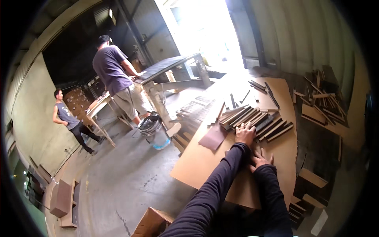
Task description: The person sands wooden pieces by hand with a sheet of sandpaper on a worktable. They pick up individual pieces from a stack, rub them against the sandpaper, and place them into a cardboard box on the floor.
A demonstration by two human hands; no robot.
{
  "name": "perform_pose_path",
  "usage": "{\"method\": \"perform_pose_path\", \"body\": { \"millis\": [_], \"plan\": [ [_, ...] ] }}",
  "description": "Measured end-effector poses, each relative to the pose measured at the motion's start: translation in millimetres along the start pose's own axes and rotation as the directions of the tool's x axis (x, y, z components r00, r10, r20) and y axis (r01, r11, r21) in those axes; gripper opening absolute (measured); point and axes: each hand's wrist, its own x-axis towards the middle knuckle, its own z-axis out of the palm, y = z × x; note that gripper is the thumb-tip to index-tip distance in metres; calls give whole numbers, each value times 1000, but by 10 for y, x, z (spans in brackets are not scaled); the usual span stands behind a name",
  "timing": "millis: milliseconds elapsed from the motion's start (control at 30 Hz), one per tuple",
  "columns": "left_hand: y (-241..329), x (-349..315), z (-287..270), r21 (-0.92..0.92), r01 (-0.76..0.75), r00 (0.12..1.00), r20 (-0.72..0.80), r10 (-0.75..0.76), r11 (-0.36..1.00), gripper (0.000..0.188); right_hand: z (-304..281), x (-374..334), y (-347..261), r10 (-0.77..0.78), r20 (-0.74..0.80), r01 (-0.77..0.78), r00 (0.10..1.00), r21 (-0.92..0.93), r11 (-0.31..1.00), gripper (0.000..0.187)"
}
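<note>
A row of narrow wooden strips (pixel 242 115), some dark-faced and some pale-edged, lies side by side on a cardboard-covered table (pixel 199 166). My left hand (pixel 245 134) rests over the near ends of the strips, its fingers bent down onto them. Just below and to the right, my right hand (pixel 260 158) lies low against the cardboard near the strip ends, thumb apart from the fingers; its fingertips are partly hidden. A brown flat square piece (pixel 213 136) sits left of the row. Several loose dark strips (pixel 271 94) lie farther back.
Scrap wood (pixel 323 100) is piled at the right. A bucket (pixel 154 132) stands on the floor to the left, near a wooden workbench (pixel 169 65). One person (pixel 114 71) leans there; another person (pixel 71 118) stands by the wall. An open cardboard box (pixel 152 221) is at the lower edge.
</note>
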Motion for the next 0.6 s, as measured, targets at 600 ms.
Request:
{"method": "perform_pose_path", "body": {
  "millis": [600],
  "plan": [
    [-670, -1837, -903, -146, 249, 968, 70, -241, 957, 13, 82, -492, -125, -48, -133, 34, 990, -103, 994, 57]
  ]
}}
